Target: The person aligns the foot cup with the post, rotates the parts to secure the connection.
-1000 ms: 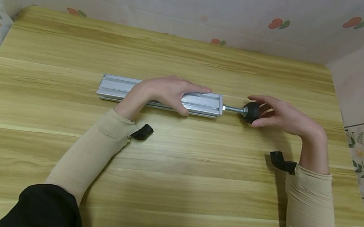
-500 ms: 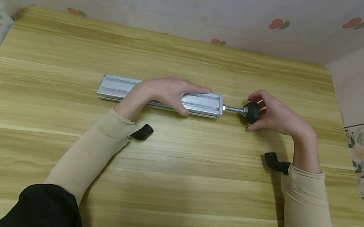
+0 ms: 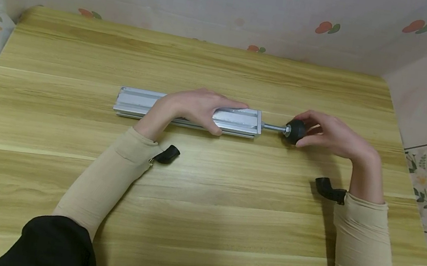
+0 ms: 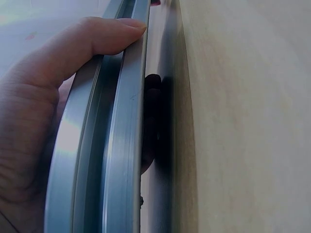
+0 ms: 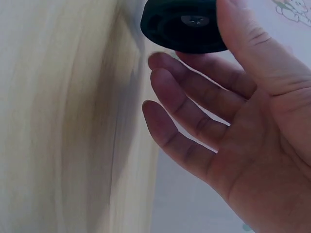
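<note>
A silver aluminium profile [image 3: 236, 120] lies lengthwise on the wooden table. My left hand [image 3: 197, 105] grips it from above, the thumb on the near side; in the left wrist view the thumb [image 4: 116, 36] presses along the grooved edge. Out of the profile's right end plate runs a threaded rod [image 3: 274, 127], which carries a black round levelling foot [image 3: 295, 131]. My right hand [image 3: 337, 135] pinches the foot's rim between thumb and fingers. From the right wrist, the foot's hollow underside [image 5: 187, 29] shows, with the other fingers [image 5: 180, 107] loosely bent below it.
The wood-grain table [image 3: 224, 226] reaches to a patterned cloth [image 3: 215, 9] at the back. A black curved piece [image 3: 167, 154] sticks out from the left sleeve, and a similar black piece [image 3: 329, 190] from the right one.
My right hand shifted left around the levelling foot, then came back right, with thumb and fingers changing place on its rim. The left hand and the profile have stayed still.
</note>
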Tool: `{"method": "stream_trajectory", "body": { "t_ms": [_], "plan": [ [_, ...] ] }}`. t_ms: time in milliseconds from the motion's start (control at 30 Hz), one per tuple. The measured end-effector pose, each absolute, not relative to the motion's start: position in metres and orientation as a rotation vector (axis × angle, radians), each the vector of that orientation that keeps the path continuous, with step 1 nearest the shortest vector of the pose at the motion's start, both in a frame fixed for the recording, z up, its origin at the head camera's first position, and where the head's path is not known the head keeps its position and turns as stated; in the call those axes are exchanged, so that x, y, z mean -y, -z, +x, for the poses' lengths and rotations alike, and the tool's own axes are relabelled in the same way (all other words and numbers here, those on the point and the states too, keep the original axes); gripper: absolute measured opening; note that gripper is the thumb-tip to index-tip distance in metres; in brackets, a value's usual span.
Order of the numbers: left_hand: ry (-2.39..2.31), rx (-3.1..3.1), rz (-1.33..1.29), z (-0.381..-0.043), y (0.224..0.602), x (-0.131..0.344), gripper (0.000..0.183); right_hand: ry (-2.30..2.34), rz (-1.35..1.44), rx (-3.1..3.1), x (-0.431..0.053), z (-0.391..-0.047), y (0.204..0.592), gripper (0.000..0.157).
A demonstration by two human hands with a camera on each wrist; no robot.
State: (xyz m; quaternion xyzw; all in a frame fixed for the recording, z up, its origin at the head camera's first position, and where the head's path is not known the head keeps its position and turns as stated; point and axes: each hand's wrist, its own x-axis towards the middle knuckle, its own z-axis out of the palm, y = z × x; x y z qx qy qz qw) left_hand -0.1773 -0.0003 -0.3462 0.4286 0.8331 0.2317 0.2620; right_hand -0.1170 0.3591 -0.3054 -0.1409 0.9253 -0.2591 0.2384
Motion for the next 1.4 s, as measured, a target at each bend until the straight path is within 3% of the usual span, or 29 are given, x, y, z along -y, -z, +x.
{"method": "stream_trajectory", "body": {
  "t_ms": [500,800,1000,1400],
  "plan": [
    [-0.628,-2.238,1.161,-0.177,0.345,0.001,0.092,0.653,-0.413,-2.53,-0.364,-0.114,0.303,0.052],
    [-0.629,-2.23,1.162,-0.177,0.345,0.001,0.092,0.716,-0.381,-2.459,-0.357,-0.115,0.303,0.077],
    [-0.629,-2.23,1.162,-0.176,0.345,0.001,0.092,0.741,-0.338,-2.48,-0.349,-0.116,0.308,0.082],
    [-0.624,-2.242,1.168,-0.176,0.346,0.001,0.091,0.743,-0.354,-2.526,-0.35,-0.114,0.307,0.065]
  ]
}}
